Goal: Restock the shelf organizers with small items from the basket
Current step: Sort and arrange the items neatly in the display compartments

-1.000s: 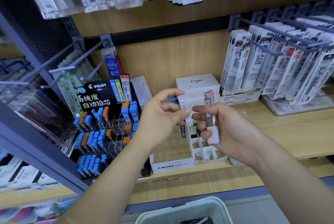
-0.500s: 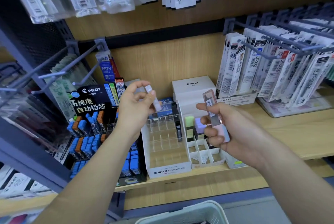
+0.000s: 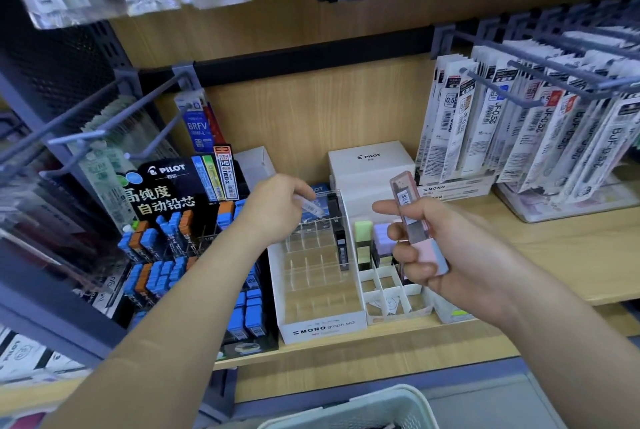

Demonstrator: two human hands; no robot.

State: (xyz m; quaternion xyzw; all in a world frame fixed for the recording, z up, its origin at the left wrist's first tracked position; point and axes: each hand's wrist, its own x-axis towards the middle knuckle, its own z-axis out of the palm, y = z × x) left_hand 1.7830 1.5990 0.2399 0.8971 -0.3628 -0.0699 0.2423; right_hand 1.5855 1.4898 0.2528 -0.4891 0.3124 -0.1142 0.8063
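My left hand [image 3: 277, 209] pinches a small clear lead case [image 3: 309, 206] over the back row of the clear-grid MONO organizer [image 3: 323, 328]. A couple of black lead cases [image 3: 341, 241] stand along that organizer's right side. My right hand [image 3: 436, 245] grips a few pastel lead cases [image 3: 410, 221], pink and blue at the bottom, upright in front of the white divider organizer [image 3: 391, 293]. Green and purple cases [image 3: 363, 231] stand in the white organizer's back cells. The basket [image 3: 346, 411] shows at the bottom edge.
A black Pilot display [image 3: 173, 255] with several blue and orange lead cases stands to the left. A white Pilot box [image 3: 370, 162] sits behind the organizers. Hanging refill packs [image 3: 519, 127] fill pegs at the right; grey peg hooks [image 3: 104, 124] jut out at the left.
My left hand has lowered the clear case toward the back of the clear-grid organizer. My right hand has stayed about where it was, still holding the pastel cases.
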